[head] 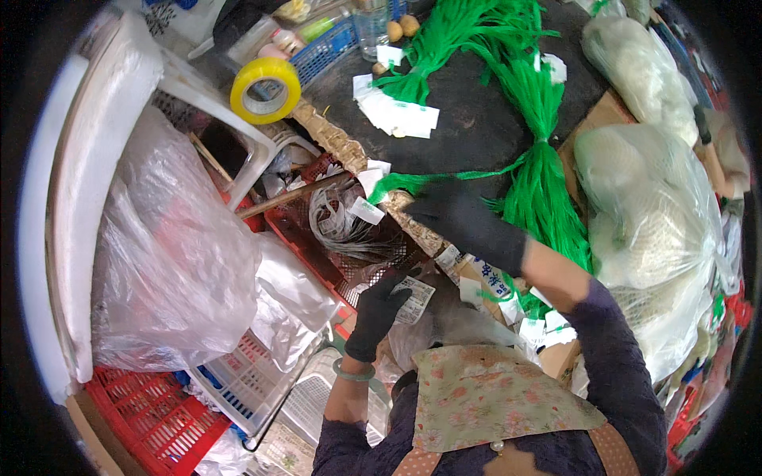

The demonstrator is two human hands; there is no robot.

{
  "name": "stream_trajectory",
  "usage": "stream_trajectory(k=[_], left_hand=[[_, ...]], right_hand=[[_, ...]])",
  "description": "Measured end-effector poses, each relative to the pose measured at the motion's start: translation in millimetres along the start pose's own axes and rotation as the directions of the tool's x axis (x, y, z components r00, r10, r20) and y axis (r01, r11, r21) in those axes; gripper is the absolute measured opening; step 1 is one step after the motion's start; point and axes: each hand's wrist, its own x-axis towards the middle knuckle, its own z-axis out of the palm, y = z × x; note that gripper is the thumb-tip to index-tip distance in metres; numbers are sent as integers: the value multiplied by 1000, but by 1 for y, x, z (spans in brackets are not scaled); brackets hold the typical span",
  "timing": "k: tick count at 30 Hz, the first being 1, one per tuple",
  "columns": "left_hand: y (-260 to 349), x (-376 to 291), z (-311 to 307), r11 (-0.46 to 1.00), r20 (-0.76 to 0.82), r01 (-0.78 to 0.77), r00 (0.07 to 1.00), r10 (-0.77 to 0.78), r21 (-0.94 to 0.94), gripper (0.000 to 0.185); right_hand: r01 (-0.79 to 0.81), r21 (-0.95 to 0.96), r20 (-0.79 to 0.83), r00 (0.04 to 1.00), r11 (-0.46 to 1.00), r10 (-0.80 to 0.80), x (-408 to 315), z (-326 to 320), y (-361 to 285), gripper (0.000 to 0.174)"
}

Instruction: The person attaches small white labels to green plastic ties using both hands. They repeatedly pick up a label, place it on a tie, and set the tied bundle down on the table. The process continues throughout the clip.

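Note:
My left hand (pixel 379 312), in a black glove, holds a small white printed label (pixel 415 301) by its edge, low in front of my apron. Also black-gloved, my right hand (pixel 467 217) is blurred over the dark tabletop (pixel 470 119). A thin strand of green mesh netting (pixel 443 177) runs along its far side, ending in white tags (pixel 367 209) at the table edge. Whether its fingers grip that strand cannot be told. Just beyond my right wrist lies a thick tied bundle of green netting (pixel 545 190). Another green bundle (pixel 417 83) fans out white tags (pixel 399 116).
A red crate (pixel 303 250) below the table edge holds coiled pale ties (pixel 333 220). Yellow tape (pixel 265 90) rests by a blue basket (pixel 326 52) and a glass (pixel 372 30). Filled plastic bags (pixel 649 238) bulge at right. Plastic sheeting (pixel 172 250) covers the left.

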Motion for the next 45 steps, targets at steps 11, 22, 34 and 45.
stream_trajectory(k=[11,22,34,45], left_hand=[[-36,-8,-30,996,-175,85,981,-83,3,33],[13,15,-20,994,65,15,998,-8,-109,25],[61,86,80,965,407,-99,913,-8,242,27],[47,102,95,870,413,-192,911,-14,453,25]], right_hand=[[187,-231,58,982,955,-178,73,79,25,8],[-197,346,314,946,917,85,-96,-26,29,10],[-419,-291,251,834,860,492,-148,-3,43,18],[-451,-255,223,833,855,506,-143,-5,41,17]])
